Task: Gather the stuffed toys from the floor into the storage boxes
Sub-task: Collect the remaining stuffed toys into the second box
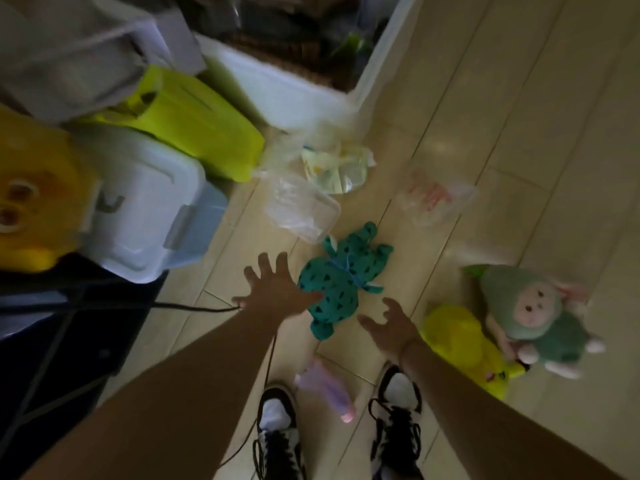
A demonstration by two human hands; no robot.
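Item 1. Left hand (273,289): fingers (265,263) spread wide, palm down, empty, its edge at or just over the lower left side of the teal toy; contact cannot be told.

Item 2. Right hand (391,327): fingers (389,304) apart and loosely curled, empty, just beside the toy at its 4 o'clock.

Item 3. Teal spotted stuffed toy (341,278): lies flat on the floor (519,150) between the two hands, near the centre of view. Soft and limp by the look of it.

Item 4. Yellow stuffed toy (460,341): on the floor at 4 o'clock from the right hand, touching the next entry.

Item 5. Pale green doll with a pink face (533,313): at 3 o'clock from the right hand, on the floor.

Item 6. Small purple toy (327,386): at 6 o'clock, between the shoes (277,420).

Item 7. Clear plastic container (301,209) and plastic bags (436,199): at 12 to 1 o'clock from the teal toy. Not toys.

Item 8. White storage box, lid shut (145,202): at 10 o'clock. A large open white bin (277,84), already part filled, stands at 12 o'clock.

Step in hand, by judgement: the reach for the teal toy, both hands closing in, grasp not yet made. Next move calls for the fingers to close on its body from both sides, lift, then carry toward 12 o'clock, the open bin being the readier receptacle. At least three other toys remain on the floor.
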